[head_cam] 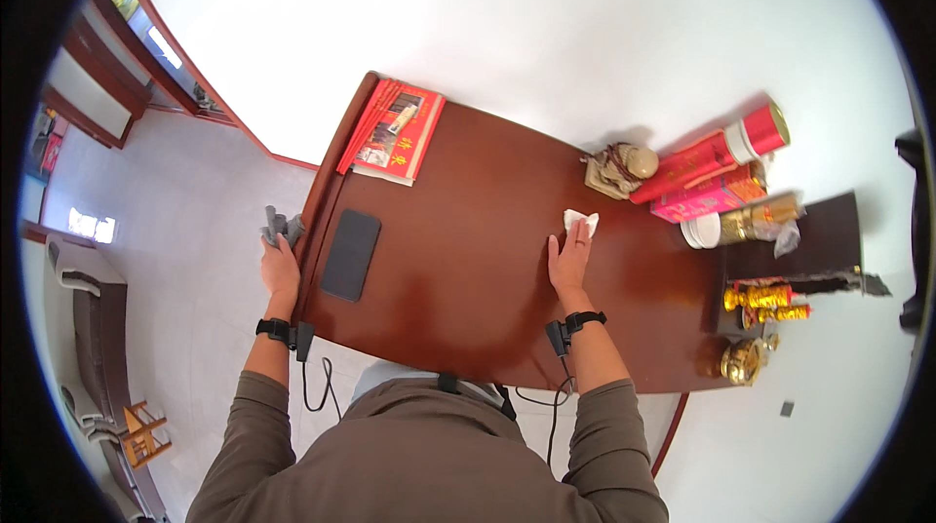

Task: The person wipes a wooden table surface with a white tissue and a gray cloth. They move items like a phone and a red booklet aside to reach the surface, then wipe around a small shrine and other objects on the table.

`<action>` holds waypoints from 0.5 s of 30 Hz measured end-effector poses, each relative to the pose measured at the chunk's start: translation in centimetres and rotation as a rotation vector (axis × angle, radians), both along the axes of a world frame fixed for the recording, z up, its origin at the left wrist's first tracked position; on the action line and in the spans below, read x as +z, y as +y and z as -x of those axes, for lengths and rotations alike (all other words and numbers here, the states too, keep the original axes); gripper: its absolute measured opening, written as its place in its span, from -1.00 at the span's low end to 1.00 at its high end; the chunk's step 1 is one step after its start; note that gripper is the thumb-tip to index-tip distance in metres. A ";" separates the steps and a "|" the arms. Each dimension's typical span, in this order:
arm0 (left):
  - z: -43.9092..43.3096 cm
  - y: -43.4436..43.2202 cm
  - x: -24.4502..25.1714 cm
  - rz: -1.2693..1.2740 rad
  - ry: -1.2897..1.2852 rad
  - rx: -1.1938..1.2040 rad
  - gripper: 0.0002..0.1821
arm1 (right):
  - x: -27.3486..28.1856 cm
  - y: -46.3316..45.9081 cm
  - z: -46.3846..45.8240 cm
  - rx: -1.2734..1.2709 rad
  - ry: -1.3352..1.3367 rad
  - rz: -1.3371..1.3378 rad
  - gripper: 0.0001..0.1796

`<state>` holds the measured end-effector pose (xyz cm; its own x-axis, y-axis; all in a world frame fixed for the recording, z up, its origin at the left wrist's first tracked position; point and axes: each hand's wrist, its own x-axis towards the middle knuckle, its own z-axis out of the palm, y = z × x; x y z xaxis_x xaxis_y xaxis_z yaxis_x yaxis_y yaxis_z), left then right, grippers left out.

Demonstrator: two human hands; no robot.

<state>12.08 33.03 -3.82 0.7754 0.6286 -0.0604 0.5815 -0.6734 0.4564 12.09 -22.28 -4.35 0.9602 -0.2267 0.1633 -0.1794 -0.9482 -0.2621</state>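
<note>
My left hand (281, 271) grips a bunched grey cloth (284, 226) at the raised left edge of the reddish-brown wooden table (468, 230). Pressed flat on the tabletop, my right hand (572, 260) covers part of a white tissue (580, 219), which shows beyond the fingertips. A ring sits on one finger of that hand. Between the two hands, closer to the left one, lies a dark flat phone-like slab (352, 255). Farther back on the left, red printed booklets (398, 132) rest in a pile with thin red sticks (371, 124) along their side.
At the back right stand a beige seated figurine (623, 166), a red cylinder (702, 157), a pink box (706, 194) and a white-lidded jar (720, 229). Gold candle-like ornaments (760, 297) and a golden pot (742, 362) line the right end. A cable (553, 428) hangs from my right wrist strap.
</note>
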 end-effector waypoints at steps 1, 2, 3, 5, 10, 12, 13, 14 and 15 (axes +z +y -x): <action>-0.3 -0.4 0.5 -0.039 0.025 0.009 -0.33 | -0.3 0.2 -1.3 0.047 -0.063 0.013 -0.25; -0.3 -0.8 0.9 -0.064 0.049 0.007 -0.35 | -0.6 0.5 -2.6 0.063 -0.074 0.016 -0.25; -0.5 -1.0 1.3 -0.066 0.065 0.000 -0.36 | -0.7 0.9 -4.2 0.067 -0.069 0.021 -0.25; -0.4 -1.4 1.8 -0.091 0.101 0.004 -0.37 | -0.9 2.1 -7.0 0.176 -0.116 0.029 -0.24; -0.3 -1.4 1.2 -0.161 0.085 0.001 -0.42 | -0.9 7.1 -15.1 0.348 -0.171 0.063 -0.21; -0.3 -1.3 1.0 -0.190 0.066 0.006 -0.44 | -0.5 9.5 -17.8 0.444 -0.198 0.034 -0.20; -0.3 -1.3 1.0 -0.192 0.077 0.008 -0.44 | -0.3 10.7 -18.6 0.484 -0.197 0.019 -0.19; -0.3 -1.4 1.0 -0.195 0.086 0.011 -0.45 | 0.0 11.7 -19.3 0.539 -0.193 0.002 -0.18; -0.3 -1.3 1.1 -0.206 0.072 0.011 -0.45 | 0.4 12.7 -19.8 0.587 -0.179 -0.016 -0.18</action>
